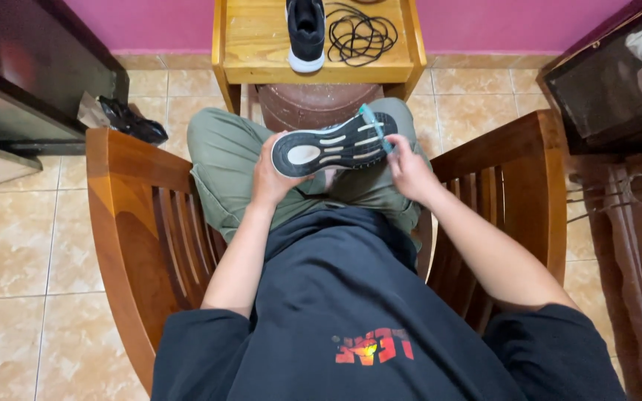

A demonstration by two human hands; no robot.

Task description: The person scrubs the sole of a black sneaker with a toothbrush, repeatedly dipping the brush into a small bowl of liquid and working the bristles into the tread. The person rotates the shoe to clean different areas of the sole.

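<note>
Black and white rubber faces us at the centre of the frame: we hold a sneaker sole-up above our lap, its heel toward the left and its toe toward the right. Our left hand grips the heel end, fingers curled around the far side and thumb pressed against the near edge of the sole. Our right hand sits at the toe end, fingers pinched together on a small teal brush whose tip lies against the sole near the toe. We sit in a wooden armchair, its slatted arms running down the left and right of the frame, in olive trousers and a black shirt.

At the top centre stands a light wooden table. On it rests a second black sneaker, heel toward us, with a coil of black cord just beside it on the right. Under the table sits a round brown stool. At the upper left, a crumpled black bag lies on the beige tiled floor beside a dark cabinet.
</note>
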